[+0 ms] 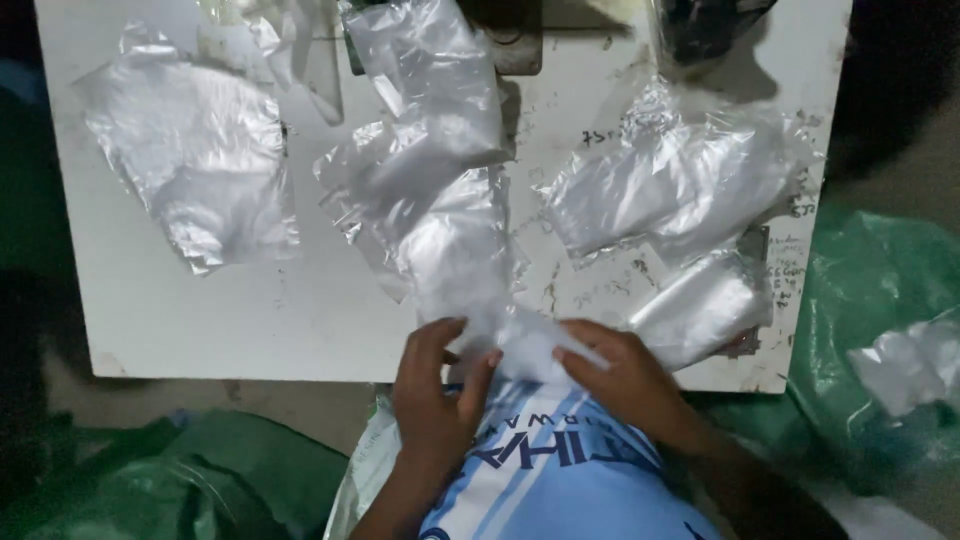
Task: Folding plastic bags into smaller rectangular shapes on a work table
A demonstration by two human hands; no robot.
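Observation:
My left hand (pixel 437 385) and my right hand (pixel 618 375) meet at the near edge of a white table (pixel 250 320). Both pinch the lower end of a long clear plastic bag (pixel 450 235) that stretches away from me across the table. The bag's near end is bunched between my fingers, over a folded blue and white striped garment (pixel 560 475) that lies below my hands. Another clear bag (pixel 425 75) overlaps the far end of the held one.
Loose clear plastic bags lie at the table's left (pixel 200 150) and right (pixel 670 185), and a smaller one (pixel 705 305) near the right edge. Green plastic sacks sit at lower left (pixel 170 480) and at right (pixel 870 290), with a crumpled clear bag (pixel 915 360) on it.

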